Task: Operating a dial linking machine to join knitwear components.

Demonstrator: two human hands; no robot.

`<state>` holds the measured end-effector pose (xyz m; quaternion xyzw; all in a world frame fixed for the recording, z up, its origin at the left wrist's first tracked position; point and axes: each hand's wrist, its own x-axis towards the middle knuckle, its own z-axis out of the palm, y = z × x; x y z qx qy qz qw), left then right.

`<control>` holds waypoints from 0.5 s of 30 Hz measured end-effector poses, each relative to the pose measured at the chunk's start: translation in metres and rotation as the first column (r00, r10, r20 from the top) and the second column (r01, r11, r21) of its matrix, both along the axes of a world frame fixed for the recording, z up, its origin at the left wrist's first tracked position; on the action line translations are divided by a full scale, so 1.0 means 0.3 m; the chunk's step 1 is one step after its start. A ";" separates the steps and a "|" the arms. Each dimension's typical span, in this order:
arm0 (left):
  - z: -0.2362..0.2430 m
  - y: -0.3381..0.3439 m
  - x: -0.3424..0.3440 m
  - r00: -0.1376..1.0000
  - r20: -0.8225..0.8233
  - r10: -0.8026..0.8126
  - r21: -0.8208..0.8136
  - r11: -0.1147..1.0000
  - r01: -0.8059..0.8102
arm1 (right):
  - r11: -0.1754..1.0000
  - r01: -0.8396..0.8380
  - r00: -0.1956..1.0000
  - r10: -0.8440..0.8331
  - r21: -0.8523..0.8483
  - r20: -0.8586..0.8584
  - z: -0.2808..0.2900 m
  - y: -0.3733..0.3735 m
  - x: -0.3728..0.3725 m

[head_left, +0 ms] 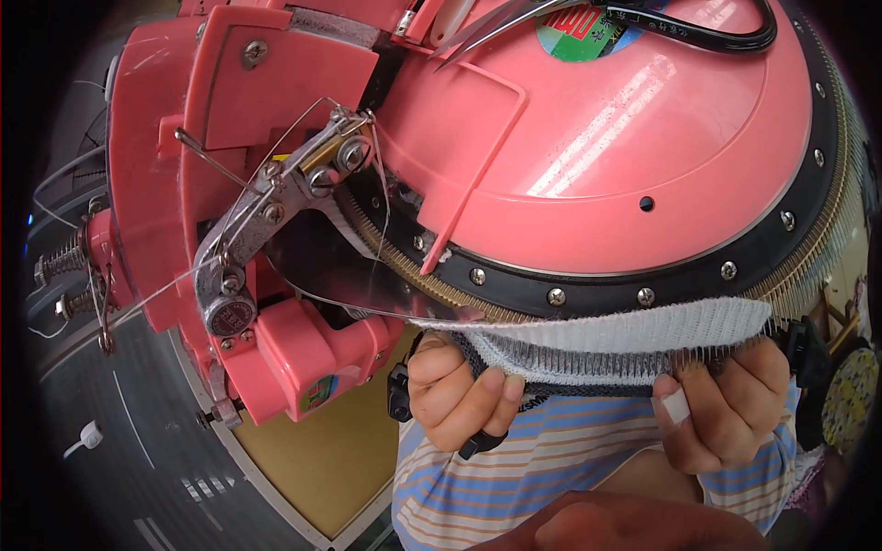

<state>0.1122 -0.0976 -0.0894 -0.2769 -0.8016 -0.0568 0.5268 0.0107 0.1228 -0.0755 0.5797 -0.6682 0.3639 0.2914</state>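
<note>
A pink round linking machine (pixel 588 138) has a ring of fine metal points (pixel 831 197) around its black screwed rim. Along the near side of the ring, a white ribbed knitted piece (pixel 634 329) is set on the points. Below it hangs a grey and dark-edged knitted band (pixel 551 372). My left hand (pixel 464 390) is closed on the left end of this band, fingers curled. At the right end, my right hand (pixel 721 404) pinches the knit just under the points; its thumb wears a pale bandage. Some fingertips are hidden behind the fabric.
Scissors (pixel 707 35) with black handles lie on the pink dome. To the left, a metal thread arm (pixel 276 207) carries white thread down near the points, above a curved dark guard plate (pixel 344 266). A pink motor housing (pixel 303 354) sits below it.
</note>
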 end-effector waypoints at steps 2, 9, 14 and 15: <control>-0.016 0.009 -0.007 0.999 -0.035 0.015 -0.005 1.000 -0.015 | 1.000 0.006 1.000 -0.006 -0.002 -0.007 -0.005 0.000 -0.001; -0.053 0.024 -0.008 0.995 -0.096 0.027 0.195 0.981 -0.008 | 0.999 0.018 1.000 -0.019 -0.037 -0.013 -0.017 -0.004 -0.006; -0.064 0.021 0.013 0.998 -0.056 -0.040 0.280 0.958 0.054 | 0.999 0.021 1.000 -0.021 -0.028 -0.003 -0.020 0.002 -0.006; -0.055 0.029 0.013 1.000 -0.027 0.002 0.236 0.972 0.005 | 1.000 0.015 1.000 -0.015 -0.023 0.003 -0.021 0.007 -0.007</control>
